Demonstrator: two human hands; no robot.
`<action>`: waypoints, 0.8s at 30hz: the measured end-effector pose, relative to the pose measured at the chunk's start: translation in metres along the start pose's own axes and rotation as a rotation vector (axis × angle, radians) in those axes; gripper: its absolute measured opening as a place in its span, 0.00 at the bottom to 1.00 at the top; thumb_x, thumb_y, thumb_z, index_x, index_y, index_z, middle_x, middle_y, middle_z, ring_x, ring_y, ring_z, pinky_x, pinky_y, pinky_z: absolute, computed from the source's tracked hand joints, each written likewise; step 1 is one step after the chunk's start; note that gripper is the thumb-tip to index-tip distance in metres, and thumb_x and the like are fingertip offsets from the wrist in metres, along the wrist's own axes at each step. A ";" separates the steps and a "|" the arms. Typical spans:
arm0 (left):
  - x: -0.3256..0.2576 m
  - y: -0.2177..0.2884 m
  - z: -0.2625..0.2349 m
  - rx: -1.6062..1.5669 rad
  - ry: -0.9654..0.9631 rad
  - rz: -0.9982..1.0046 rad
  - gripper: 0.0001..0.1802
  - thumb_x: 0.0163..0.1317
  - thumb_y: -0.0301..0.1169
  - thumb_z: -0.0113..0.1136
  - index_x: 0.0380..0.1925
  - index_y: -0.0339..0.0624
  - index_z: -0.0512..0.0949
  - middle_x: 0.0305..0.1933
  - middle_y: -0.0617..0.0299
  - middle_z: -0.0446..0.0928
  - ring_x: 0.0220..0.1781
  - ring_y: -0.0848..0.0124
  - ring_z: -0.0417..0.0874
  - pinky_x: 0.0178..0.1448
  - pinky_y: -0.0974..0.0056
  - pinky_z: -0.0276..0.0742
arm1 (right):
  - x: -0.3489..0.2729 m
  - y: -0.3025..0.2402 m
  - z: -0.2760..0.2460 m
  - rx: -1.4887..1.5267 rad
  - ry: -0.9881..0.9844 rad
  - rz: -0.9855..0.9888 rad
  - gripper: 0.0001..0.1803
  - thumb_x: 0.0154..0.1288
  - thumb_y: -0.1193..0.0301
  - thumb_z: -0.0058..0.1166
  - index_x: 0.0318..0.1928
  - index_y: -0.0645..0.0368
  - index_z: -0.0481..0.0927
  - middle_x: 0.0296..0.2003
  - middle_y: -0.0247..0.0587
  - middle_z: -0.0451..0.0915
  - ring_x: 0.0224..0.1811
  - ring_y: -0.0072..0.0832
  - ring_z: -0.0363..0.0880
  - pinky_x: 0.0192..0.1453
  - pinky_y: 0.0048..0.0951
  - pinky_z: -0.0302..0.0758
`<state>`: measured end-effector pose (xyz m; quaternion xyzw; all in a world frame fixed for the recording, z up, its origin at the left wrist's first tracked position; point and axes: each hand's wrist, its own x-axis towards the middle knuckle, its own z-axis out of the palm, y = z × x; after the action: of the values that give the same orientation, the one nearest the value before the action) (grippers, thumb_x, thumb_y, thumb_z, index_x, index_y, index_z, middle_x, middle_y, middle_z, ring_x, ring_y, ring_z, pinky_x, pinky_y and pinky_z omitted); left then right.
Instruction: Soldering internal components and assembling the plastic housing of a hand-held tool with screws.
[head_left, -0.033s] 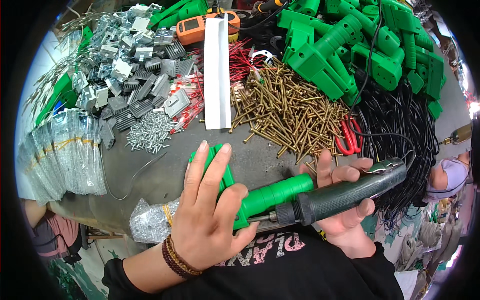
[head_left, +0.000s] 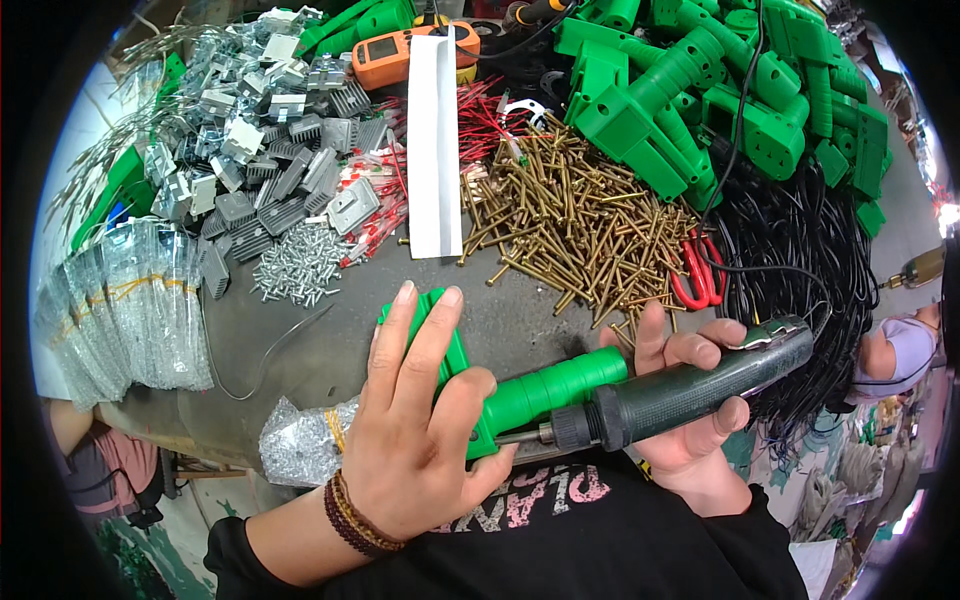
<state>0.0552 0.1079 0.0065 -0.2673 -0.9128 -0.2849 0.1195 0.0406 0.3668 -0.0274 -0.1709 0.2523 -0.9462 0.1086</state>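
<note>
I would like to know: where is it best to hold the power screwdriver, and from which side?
Probably around the thick, dark body of the power screwdriver, coming from the right: it is long and round, and its thin bit points left, at the green part.

Our left hand (head_left: 425,430) partly hides the green handle (head_left: 555,388); we cannot see the tip of the screwdriver (head_left: 700,390); the top edge crops green parts (head_left: 680,80).

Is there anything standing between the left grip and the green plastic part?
Nothing visible does: the left grip rests directly on the green plastic part. The screwdriver shaft also reaches its edge unobstructed.
</note>
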 end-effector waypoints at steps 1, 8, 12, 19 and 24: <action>0.001 0.001 0.000 0.001 -0.004 -0.001 0.30 0.40 0.35 0.75 0.45 0.37 0.76 0.72 0.32 0.61 0.73 0.25 0.59 0.70 0.30 0.64 | 0.000 0.001 -0.003 0.003 0.002 -0.001 0.27 0.57 0.66 0.75 0.56 0.35 0.77 0.56 0.17 0.82 0.80 0.33 0.56 0.85 0.58 0.34; 0.002 0.002 -0.001 0.036 -0.031 -0.013 0.28 0.41 0.34 0.74 0.42 0.37 0.73 0.73 0.30 0.58 0.72 0.22 0.60 0.69 0.31 0.65 | -0.003 0.002 -0.002 0.051 -0.041 -0.021 0.26 0.57 0.70 0.75 0.52 0.36 0.76 0.48 0.18 0.84 0.78 0.28 0.60 0.85 0.55 0.31; 0.002 0.004 -0.001 0.041 -0.029 -0.030 0.28 0.41 0.34 0.74 0.42 0.38 0.72 0.73 0.31 0.58 0.72 0.23 0.60 0.69 0.31 0.64 | -0.005 0.004 -0.008 0.064 -0.062 -0.027 0.25 0.56 0.70 0.75 0.49 0.36 0.76 0.46 0.17 0.84 0.77 0.27 0.62 0.85 0.55 0.29; 0.003 0.003 0.000 0.030 -0.011 -0.026 0.27 0.42 0.33 0.73 0.42 0.39 0.72 0.73 0.31 0.58 0.72 0.23 0.60 0.70 0.32 0.64 | -0.006 0.005 -0.004 0.070 -0.122 -0.074 0.30 0.54 0.69 0.76 0.56 0.35 0.78 0.50 0.25 0.84 0.77 0.34 0.63 0.86 0.50 0.35; 0.000 0.000 -0.002 0.050 -0.049 -0.027 0.31 0.44 0.37 0.76 0.46 0.39 0.72 0.73 0.30 0.57 0.75 0.26 0.57 0.72 0.34 0.61 | 0.009 -0.017 0.005 -0.285 -0.349 -0.138 0.26 0.53 0.68 0.78 0.51 0.38 0.80 0.39 0.28 0.84 0.69 0.41 0.74 0.85 0.56 0.26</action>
<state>0.0556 0.1067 0.0083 -0.2587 -0.9258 -0.2571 0.0999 0.0319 0.3761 -0.0117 -0.3623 0.3485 -0.8624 0.0602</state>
